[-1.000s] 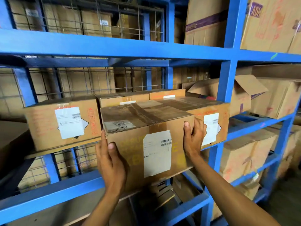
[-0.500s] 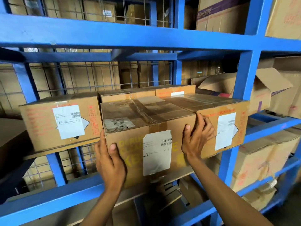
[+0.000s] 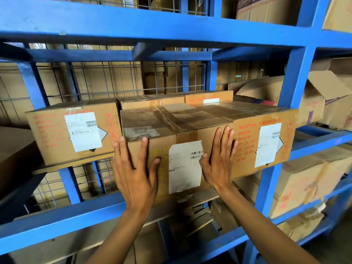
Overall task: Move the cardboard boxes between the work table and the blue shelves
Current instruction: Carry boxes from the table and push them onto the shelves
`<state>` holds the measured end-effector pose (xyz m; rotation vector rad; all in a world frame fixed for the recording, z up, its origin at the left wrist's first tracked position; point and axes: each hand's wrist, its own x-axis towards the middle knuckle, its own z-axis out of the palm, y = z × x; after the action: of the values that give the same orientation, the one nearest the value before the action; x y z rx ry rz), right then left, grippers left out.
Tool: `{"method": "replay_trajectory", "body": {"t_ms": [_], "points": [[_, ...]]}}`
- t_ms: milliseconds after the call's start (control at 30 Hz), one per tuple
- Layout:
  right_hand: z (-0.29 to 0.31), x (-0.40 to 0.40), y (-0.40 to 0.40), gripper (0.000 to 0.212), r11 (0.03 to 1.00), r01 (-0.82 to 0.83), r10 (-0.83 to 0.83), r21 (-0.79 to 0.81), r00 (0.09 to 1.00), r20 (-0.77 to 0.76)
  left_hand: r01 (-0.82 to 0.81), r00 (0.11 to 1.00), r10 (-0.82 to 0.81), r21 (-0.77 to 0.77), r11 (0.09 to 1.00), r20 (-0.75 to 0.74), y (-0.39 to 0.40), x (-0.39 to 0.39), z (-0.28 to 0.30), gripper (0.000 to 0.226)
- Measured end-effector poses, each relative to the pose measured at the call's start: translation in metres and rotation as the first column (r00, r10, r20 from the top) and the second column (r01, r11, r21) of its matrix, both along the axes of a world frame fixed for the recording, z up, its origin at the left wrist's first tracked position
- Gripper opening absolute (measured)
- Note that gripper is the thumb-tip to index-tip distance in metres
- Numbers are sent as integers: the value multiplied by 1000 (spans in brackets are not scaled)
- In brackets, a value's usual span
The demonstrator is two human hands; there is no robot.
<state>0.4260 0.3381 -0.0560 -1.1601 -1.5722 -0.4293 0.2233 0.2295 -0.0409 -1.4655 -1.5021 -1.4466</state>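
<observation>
Head view: left hand (image 3: 135, 174) and right hand (image 3: 219, 161) press spread-fingered, hiding the cardboard box (image 3: 177, 130) front's yellow print.

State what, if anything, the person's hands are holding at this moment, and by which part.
Nothing is gripped. The left hand and right hand lie flat, fingers spread, against the front face of the middle cardboard box on the blue shelf.

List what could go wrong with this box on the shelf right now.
Both hands, left hand and right hand, press flat on the middle box, not gripping; it may slip if it tips. It sits tight between the left box and right box, so pushing could jam or shove them.
</observation>
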Motion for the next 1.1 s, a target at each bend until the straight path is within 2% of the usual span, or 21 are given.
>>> {"method": "replay_trajectory", "body": {"t_ms": [133,433,667,767,933,1100], "points": [[14,-6,3,74,999,41,-41,3,999,25,1,998,-1,10,1000,62,8,4,9,58],[-3,-8,21,75,996,34,-33,84,999,-13,-47,999,46,64,997,23,17,4,-4,58],[-7,-2,15,76,997,17,-18,77,1000,22,-2,1000,2,18,1000,-13,11,-2,-7,62],[-6,2,13,76,999,8,-10,43,999,51,2,1000,-1,36,999,-23,13,-2,-9,63],[-3,10,-1,76,998,-15,22,-69,995,99,27,1000,-27,-49,998,6,3,0,-4,63],[1,31,-16,75,976,-123,140,-181,987,81,81,996,-78,-98,992,35,-10,2,-3,68]]}}
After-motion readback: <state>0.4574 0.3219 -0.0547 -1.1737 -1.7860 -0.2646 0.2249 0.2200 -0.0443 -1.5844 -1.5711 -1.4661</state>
